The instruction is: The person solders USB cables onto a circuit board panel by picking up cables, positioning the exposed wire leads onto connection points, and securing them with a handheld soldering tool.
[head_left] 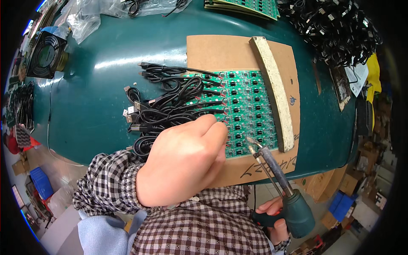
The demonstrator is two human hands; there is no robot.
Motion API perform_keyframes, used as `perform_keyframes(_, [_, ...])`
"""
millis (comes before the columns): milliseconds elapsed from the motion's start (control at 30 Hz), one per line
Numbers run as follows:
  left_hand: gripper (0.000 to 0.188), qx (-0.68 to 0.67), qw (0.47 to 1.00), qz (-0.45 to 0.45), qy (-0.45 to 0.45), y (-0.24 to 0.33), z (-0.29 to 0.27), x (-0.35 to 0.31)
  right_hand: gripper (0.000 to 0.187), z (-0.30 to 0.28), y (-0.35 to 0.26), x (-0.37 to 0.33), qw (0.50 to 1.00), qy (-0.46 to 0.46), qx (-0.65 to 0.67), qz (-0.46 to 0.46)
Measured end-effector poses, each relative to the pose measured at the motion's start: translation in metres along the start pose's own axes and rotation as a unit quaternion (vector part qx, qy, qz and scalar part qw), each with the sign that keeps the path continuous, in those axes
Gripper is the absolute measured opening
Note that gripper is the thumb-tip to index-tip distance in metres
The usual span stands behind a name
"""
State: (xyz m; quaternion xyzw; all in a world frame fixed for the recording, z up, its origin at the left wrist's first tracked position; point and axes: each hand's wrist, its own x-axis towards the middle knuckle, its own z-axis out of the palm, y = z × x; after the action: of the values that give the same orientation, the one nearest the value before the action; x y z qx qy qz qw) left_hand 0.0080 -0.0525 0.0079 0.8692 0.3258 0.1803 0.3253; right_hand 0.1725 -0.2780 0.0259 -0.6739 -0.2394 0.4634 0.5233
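Note:
A panel of small green circuit boards (255, 102) lies on a cardboard sheet (225, 49). Black USB cables (163, 110) are bundled at its left, several with red wire ends reaching the boards. Over the panel's lower left part is my left hand (185, 157), its fingers closed in a pinch; whatever they hold is hidden behind the hand. My right hand (274, 212) is wrapped round the handle of a green soldering gun (297, 214). The gun's tip points up and left, over the lower boards, just right of my left hand.
A long pale bar (274, 91) lies along the panel's right side. A black fan (46, 55) stands at the far left. More cables (333, 27) are heaped at the far right, and stacked green panels (250, 7) sit at the back. Plastic bags (85, 21) lie at the back left.

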Motion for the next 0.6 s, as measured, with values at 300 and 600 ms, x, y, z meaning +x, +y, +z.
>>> perform_keyframes(300, [0.012, 0.006, 1.0, -0.016, 0.012, 0.0015, 0.0032, -0.0031, 0.049, 0.0007, -0.0052, -0.0027, 0.997, -0.033, -0.065, 0.04])
perform_keyframes(600, [0.011, 0.01, 1.0, -0.026, 0.014, 0.002, 0.0043, -0.0027, 0.051, 0.0056, -0.005, -0.0022, 0.996, -0.033, -0.065, 0.053])
